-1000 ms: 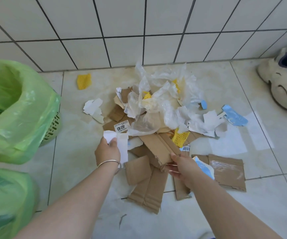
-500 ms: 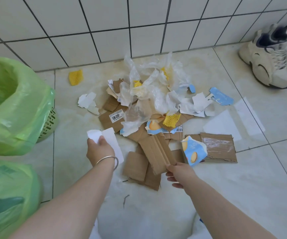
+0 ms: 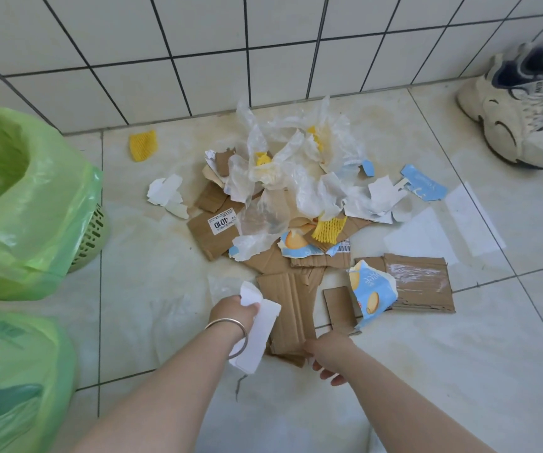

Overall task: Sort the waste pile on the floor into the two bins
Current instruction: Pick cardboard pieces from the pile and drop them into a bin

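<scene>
Left hand (image 3: 235,310) still grips the white paper (image 3: 257,328) at lower centre while the right hand (image 3: 327,353) has dragged cardboard (image 3: 291,308) clear of the pile (image 3: 296,197), ready for binning.

We see a pale tiled floor (image 3: 394,371) with the waste pile (image 3: 296,204) of cardboard, plastic film and paper at its middle. Left of the pile stand two green-lined bins (image 3: 31,204), behind it to the left lies a yellow foam net (image 3: 142,145), and far right rest sneakers (image 3: 525,109).
</scene>
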